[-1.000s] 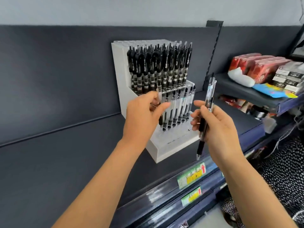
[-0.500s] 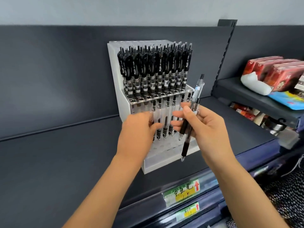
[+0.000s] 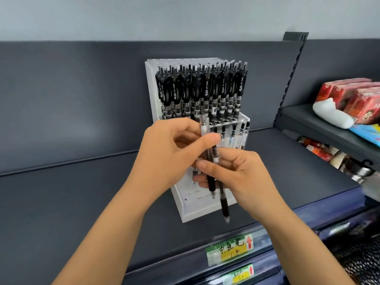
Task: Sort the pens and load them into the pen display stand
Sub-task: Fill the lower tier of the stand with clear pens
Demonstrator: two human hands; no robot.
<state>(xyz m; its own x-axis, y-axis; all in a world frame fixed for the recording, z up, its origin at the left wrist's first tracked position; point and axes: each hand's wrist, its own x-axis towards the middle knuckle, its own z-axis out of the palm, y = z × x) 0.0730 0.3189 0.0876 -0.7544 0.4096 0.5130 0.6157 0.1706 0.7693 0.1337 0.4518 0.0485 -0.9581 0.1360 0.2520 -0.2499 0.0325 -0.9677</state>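
Bright, soft, even light; only faint shadows on the dark shelf. Wide-angle distortion bows the shelf lines (strongest toward the edges). The held pens look slightly smeared at the tips.

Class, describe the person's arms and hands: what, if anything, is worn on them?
Nothing worn shows. The left hand and right hand are bare: no gloves, no rings visible. The left forearm and right forearm are bare to the frame's edge, with no sleeves, watch or bracelet.
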